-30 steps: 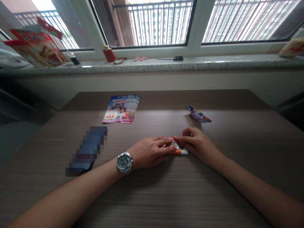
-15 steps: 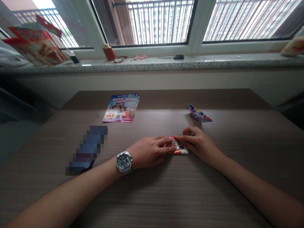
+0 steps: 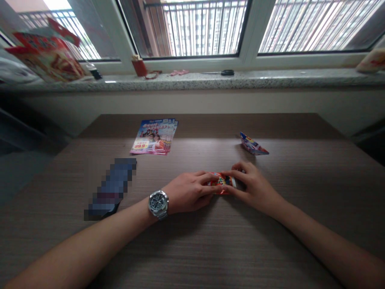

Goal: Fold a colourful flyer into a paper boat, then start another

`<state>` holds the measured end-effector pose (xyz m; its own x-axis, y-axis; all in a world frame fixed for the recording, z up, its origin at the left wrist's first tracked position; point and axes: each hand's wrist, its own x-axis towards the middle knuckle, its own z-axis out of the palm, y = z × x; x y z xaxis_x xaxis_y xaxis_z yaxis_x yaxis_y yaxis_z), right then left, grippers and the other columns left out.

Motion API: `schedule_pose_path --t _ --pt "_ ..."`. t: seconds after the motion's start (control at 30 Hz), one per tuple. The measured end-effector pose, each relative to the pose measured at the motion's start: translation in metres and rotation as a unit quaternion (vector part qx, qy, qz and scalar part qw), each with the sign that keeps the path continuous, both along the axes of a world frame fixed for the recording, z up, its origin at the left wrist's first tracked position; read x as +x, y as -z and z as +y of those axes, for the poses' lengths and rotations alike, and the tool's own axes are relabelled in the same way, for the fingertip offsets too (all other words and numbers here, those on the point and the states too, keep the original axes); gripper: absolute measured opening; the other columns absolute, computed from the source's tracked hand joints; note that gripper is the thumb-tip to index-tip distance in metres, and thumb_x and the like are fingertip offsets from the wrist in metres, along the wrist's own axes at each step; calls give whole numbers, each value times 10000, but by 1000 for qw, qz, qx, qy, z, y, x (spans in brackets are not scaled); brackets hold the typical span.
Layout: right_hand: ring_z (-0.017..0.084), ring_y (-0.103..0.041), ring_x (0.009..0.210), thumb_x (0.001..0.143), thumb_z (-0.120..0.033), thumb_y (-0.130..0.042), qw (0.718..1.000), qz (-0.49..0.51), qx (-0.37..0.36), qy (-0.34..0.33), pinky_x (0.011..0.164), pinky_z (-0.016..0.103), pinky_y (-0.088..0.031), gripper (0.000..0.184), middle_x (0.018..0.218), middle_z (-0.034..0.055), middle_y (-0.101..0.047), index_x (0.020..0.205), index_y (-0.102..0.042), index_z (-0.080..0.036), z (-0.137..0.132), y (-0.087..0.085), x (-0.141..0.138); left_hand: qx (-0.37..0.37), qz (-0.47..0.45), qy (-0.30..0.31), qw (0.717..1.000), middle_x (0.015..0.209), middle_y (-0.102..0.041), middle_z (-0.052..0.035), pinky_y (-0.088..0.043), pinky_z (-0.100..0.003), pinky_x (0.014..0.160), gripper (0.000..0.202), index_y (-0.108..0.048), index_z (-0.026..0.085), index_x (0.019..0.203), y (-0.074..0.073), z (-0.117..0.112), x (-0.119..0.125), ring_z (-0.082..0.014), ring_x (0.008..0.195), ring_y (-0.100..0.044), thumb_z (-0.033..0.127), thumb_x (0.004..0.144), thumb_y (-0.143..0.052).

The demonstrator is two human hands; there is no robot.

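A small folded flyer (image 3: 223, 181), red and multicoloured with a white strip at its right end, lies on the table between my hands. My left hand (image 3: 192, 188), with a metal watch (image 3: 158, 202) on the wrist, rests over its left part. Two outstretched, parted fingers press on the paper; the left thumb is mostly hidden. At the right end, my right hand (image 3: 252, 182) has closed its thumb and index finger on the flyer, with the other fingers curled. Beyond the right hand stands a folded paper piece (image 3: 254, 145), bent into an angular shape.
A fanned stack of printed flyers (image 3: 155, 136) lies at the back left of the wooden table (image 3: 180, 249). Nearer my left forearm is a pixelated dark phone-like object (image 3: 112, 190). On the windowsill (image 3: 258, 80) are a red container (image 3: 138, 67), a dark-handled tool (image 3: 227, 72) and a food bag (image 3: 57, 58).
My right thumb has come round to the flyer's near right edge. The flyer's right end now looks shorter and folded up, its white strip standing across the end. My left hand stays nearly in place.
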<state>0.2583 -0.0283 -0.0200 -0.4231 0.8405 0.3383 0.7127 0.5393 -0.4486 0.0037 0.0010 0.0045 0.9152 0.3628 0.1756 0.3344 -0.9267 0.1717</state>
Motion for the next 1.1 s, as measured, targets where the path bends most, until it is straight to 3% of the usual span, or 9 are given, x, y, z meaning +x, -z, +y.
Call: schedule_pose_path --t 0.37,0.67,1.1 --pt "268 -561 953 879 -461 -699 1000 -22 -8 2 836 435 -483 388 1041 101 -596 1212 -689 -263 0 2 1 15 12 -12 1000 1403 -553 -64 -566 -357 893 359 -569 319 1366 1 0 0 -216 1107 -599 294 1020 -475" --pt "274 -565 964 897 -471 -668 1000 -23 -15 1 842 449 -488 365 1048 103 -596 1206 -672 -277 0 0 0 23 19 -13 999 1426 -537 -62 -570 -373 881 392 -523 344 1415 2 0 -1 -227 1121 -587 308 1033 -446" --pt "292 -547 1008 848 -487 -721 999 -35 -22 11 859 463 -477 440 1085 104 -588 1226 -649 -273 -1 5 -2 18 22 -14 1000 1449 -523 -77 -564 -380 900 356 -569 297 1365 3 0 -2 -233 1136 -582 314 1027 -459"
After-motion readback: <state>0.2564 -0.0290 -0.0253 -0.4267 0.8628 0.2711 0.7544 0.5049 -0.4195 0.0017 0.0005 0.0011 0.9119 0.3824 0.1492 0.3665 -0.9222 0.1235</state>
